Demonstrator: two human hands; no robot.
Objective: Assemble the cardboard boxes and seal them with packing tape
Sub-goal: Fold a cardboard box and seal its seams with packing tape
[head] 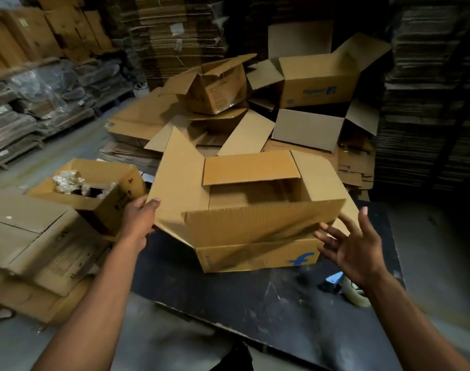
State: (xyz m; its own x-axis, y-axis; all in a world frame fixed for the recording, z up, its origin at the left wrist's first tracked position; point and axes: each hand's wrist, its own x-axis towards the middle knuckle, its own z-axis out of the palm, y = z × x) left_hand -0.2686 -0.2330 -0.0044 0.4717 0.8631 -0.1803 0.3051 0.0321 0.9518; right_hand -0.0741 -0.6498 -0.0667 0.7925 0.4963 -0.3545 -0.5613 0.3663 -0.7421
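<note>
Cardboard hides most of the left hand's (140,219) fingers, which curl round the edge of the box's (255,226) left flap; only their tips show. That box sits on the dark surface (255,303), long axis running left to right, top open, flaps splayed. Right of the box, the right hand (354,247) hovers with fingers spread, holding nothing. Below it, a blurred tape dispenser (343,287), half hidden.

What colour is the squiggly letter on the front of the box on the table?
Blue. The letter is printed on the brown cardboard box, clearest in the head view.
</note>
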